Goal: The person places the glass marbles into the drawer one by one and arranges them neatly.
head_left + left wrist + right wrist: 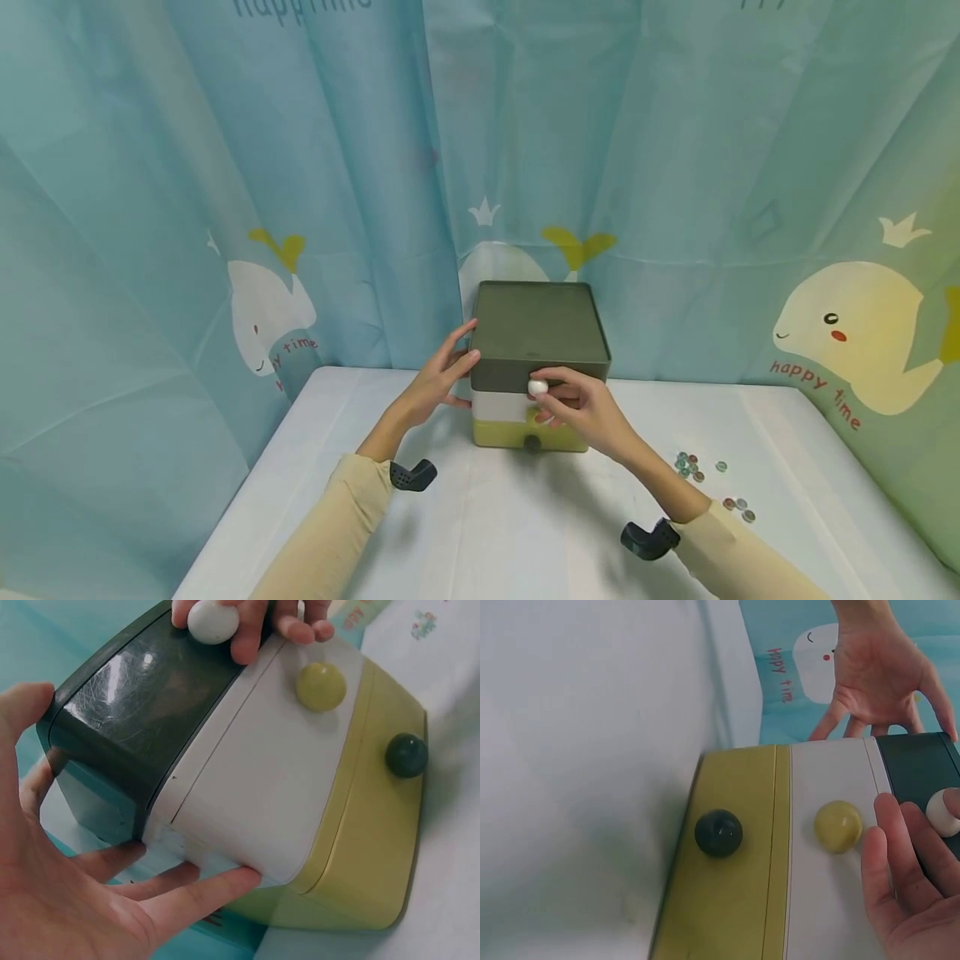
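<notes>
A small drawer box (542, 321) stands on the table, with a dark green top drawer (157, 697), a white middle drawer (262, 757) and a yellow-green bottom drawer (375, 817). All three look closed. My right hand (588, 407) pinches the white knob (212, 621) of the top drawer between thumb and index finger; its other fingers hang in front of the white drawer, near the yellow knob (838, 826). The bottom drawer carries a dark green knob (718, 833). With fingers spread, my left hand (431, 387) rests against the box's left side, thumb by the top edge.
On the right of the white table (465, 533) lie several small coloured round pieces (688, 465), apparently buttons, with a few more (741, 506) nearer me. A blue-green curtain (360, 167) printed with whales hangs right behind the box.
</notes>
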Tool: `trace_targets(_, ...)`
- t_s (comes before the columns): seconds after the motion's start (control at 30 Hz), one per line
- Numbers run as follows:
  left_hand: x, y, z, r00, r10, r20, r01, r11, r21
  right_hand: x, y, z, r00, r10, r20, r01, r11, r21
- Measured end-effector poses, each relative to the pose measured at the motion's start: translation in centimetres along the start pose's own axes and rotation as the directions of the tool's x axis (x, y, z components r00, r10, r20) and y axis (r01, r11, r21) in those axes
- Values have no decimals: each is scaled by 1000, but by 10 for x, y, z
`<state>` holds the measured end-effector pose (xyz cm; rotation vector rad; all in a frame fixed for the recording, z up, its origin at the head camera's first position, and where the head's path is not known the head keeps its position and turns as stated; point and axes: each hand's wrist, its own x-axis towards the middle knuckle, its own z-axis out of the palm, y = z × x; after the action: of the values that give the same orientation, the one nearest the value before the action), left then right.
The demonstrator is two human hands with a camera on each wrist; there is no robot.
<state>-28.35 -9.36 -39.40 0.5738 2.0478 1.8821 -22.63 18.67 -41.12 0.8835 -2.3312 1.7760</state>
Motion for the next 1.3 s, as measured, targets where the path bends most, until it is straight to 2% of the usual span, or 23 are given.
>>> trace_targets(0.23,3,0,-1,1000,-12,-1,12,1000,13,4,7,-3,1000,16,12,-16,1000,25)
trace_targets(0.6,10,-4,-4,1000,-27,-15,27,1000,2,8,6,-3,994,104,13,-105,992,69)
trace_targets(0.8,11,-5,-5,1000,-2,-17,2,1000,5,11,4,-4,991,134,13,-135,988,75)
trace_targets(1.07,13,-5,-5,1000,2,19,-3,999,47,0,-4,-2,985,170,-13,-168,982,84)
trace_targets(1.3,8,-3,-5,999,17,29,-18,999,44,-10,-14,1,981,192,-2,-191,975,112)
